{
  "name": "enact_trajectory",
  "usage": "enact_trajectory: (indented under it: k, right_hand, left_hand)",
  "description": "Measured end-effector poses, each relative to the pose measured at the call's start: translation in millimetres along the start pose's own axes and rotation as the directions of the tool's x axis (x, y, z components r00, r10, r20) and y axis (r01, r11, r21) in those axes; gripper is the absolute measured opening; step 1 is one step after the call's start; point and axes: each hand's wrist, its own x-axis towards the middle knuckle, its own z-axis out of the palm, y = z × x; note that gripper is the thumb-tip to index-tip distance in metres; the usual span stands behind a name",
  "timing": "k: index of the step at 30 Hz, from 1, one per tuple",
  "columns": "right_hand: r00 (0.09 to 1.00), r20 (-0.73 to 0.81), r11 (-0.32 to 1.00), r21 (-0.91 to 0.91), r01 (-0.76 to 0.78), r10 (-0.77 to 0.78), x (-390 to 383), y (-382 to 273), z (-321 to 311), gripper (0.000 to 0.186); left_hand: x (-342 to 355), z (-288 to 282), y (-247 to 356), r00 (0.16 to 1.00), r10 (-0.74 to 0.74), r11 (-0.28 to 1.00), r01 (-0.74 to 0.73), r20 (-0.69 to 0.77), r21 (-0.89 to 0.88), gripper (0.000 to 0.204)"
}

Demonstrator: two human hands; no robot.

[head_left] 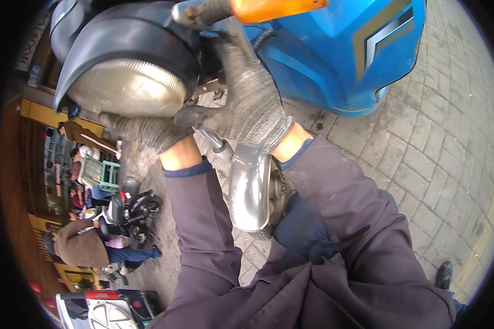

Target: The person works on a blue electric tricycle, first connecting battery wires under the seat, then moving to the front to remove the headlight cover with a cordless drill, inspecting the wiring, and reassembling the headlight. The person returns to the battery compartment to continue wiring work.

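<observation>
A round headlight with a ribbed clear lens and a dark housing fills the upper left. My left hand, in a grey knit glove, cups its lower rim with the fingers laid along the underside. On the housing's right side is my right hand, gloved the same way. Its thumb stretches left to the lower rim, while the fingers reach up beside the housing, their tips partly hidden. An orange turn signal juts out above. Small metal brackets show between the headlight and my right hand.
Blue bodywork of the vehicle spreads at the upper right. Below my hands is a shiny metal fender over a wheel. Paving bricks lie to the right. At left are people, a parked motorcycle and a green chair.
</observation>
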Motion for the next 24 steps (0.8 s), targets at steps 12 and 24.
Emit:
enact_trajectory:
  k: [12, 24]
  right_hand:
    - [0.998, 0.057, 0.999, 0.040, 0.024, -0.026, 11, 22, 16, 0.096]
    - [0.945, 0.298, 0.990, -0.051, -0.128, 0.137, 31, 6, 6, 0.107]
  left_hand:
    - [36, -65, -37, 0.949, 0.173, 0.874, -0.272, 0.264, 0.403, 0.071]
    - [37, -34, -1, 0.956, 0.159, 0.883, -0.250, 0.248, 0.397, 0.078]
